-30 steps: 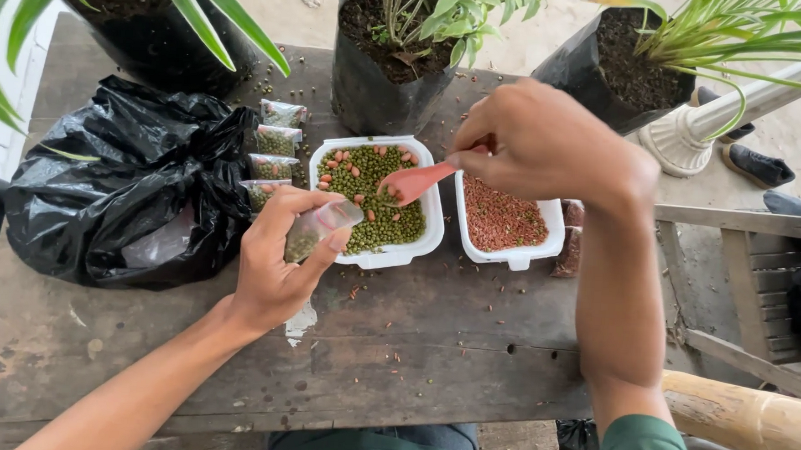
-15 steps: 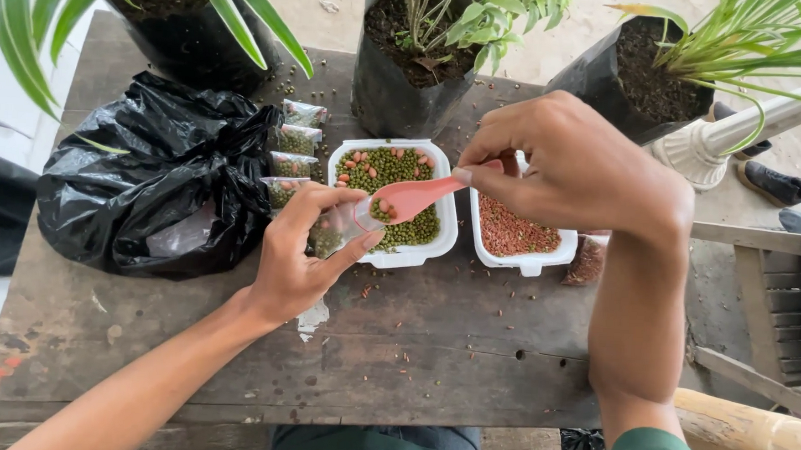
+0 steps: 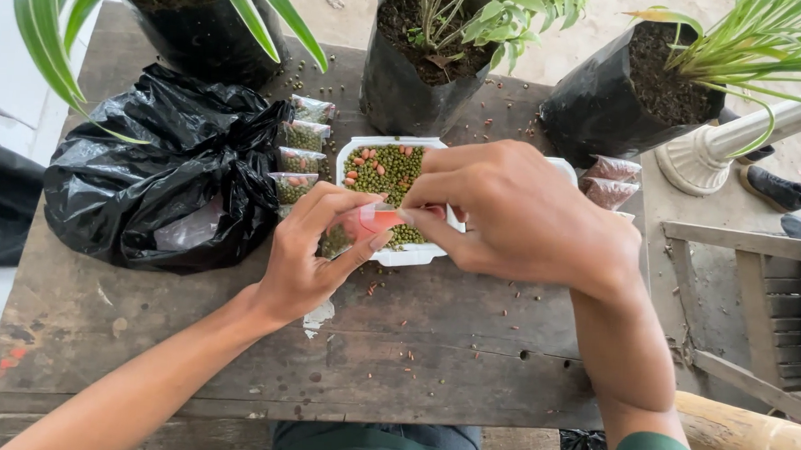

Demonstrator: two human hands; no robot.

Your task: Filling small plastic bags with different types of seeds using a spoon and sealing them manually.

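Swung left across the tray since half a second ago, right hand (image 3: 533,218) now meeting left hand (image 3: 312,257) at the tray's (image 3: 417,253) near-left corner. Covers the second tub now, too. Spoon (image 3: 381,219), pink, pinched between right thumb and fingertips, bowl end pointing left, long axis lying roughly level, left to right. Tip touching or just inside the mouth of the small clear bag (image 3: 338,238); exact contact hard to tell. Bag pinched upright between left thumb and curled fingers, mouth turned right toward the spoon, some green seeds already showing at its bottom. Left fingers wrapped close, not spread; right fingers pressed together on the handle. Bag lying just left of the spoon, both hands equally near, practically touching.

Behind them, white tray of green seeds mixed with a few reddish ones. Row of filled packets (image 3: 302,151) just left of the tray, against a black bag (image 3: 160,185). More packets (image 3: 608,179) with reddish fill at the far right. Three potted plants (image 3: 427,67) along the table's (image 3: 430,363) far edge. Loose seeds scattered over the boards.
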